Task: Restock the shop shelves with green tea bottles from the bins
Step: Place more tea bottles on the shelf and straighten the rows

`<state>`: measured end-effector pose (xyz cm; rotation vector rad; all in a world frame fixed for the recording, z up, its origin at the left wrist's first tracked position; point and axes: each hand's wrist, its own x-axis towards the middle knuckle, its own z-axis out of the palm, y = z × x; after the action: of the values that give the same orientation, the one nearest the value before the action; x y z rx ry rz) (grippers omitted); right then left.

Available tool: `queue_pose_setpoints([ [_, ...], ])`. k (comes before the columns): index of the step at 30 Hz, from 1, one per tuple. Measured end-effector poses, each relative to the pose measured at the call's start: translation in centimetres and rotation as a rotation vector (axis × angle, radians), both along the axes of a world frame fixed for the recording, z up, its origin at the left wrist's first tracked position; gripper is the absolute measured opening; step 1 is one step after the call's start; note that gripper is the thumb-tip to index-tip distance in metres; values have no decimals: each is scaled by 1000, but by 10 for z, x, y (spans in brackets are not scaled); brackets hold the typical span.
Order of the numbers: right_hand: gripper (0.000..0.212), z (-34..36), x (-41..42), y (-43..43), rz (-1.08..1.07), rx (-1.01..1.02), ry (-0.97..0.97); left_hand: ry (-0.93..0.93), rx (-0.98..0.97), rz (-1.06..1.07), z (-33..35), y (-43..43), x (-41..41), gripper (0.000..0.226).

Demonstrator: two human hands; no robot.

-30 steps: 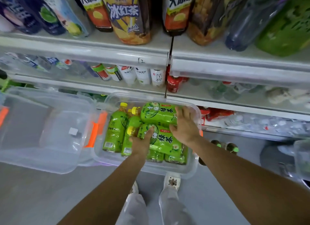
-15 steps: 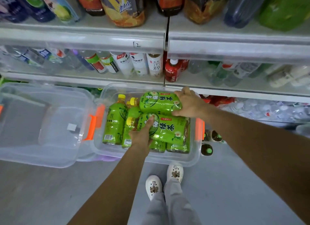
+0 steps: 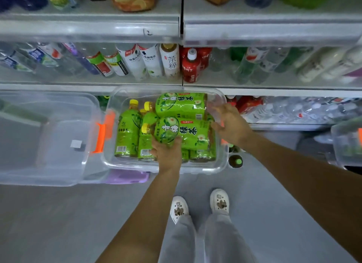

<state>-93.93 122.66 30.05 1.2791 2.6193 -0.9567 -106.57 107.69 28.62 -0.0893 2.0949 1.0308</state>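
A clear bin (image 3: 223,164) on the floor in front of the shelves holds several green tea bottles with yellow caps. Two of them lie crosswise on top: a far bottle (image 3: 182,104) and a near bottle (image 3: 184,132). My left hand (image 3: 168,154) grips the near bottle at its neck end from below. My right hand (image 3: 229,123) is at the bin's right side by the bases of both top bottles, with its fingers spread and blurred and closed on nothing. Other bottles (image 3: 127,133) lie flat underneath.
An empty clear bin (image 3: 49,145) with orange latches (image 3: 100,138) stands to the left, touching the full one. Shelves (image 3: 90,86) of mixed drinks rise behind. A third bin (image 3: 346,143) is at far right. A green-capped bottle (image 3: 236,161) stands by the bin, and my feet (image 3: 199,206) are below.
My right hand has let go of the far top bottle and drawn back to the right. My left hand has slid under the near bottle's neck end. The view has pulled back and tilted down.
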Motion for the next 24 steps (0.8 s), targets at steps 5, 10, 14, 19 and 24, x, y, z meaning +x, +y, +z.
queue_pose_setpoints([
  [5, 52, -2, 40, -17, 25, -7, 34, 116, -10, -93, 9, -5, 33, 94],
  [10, 47, 1, 88, -15, 33, -44, 101, 240, 15, -128, 11, 6, 76, 83],
  [14, 49, 3, 115, -5, 91, -51, 87, 117, 72, 160, 7, 21, 85, 94],
  [19, 55, 5, 74, 18, 205, -31, 124, -73, 39, 406, -6, 39, 64, 91],
  [24, 59, -2, 2, 39, 253, -18, 67, -251, 86, 533, -11, 52, 42, 100],
])
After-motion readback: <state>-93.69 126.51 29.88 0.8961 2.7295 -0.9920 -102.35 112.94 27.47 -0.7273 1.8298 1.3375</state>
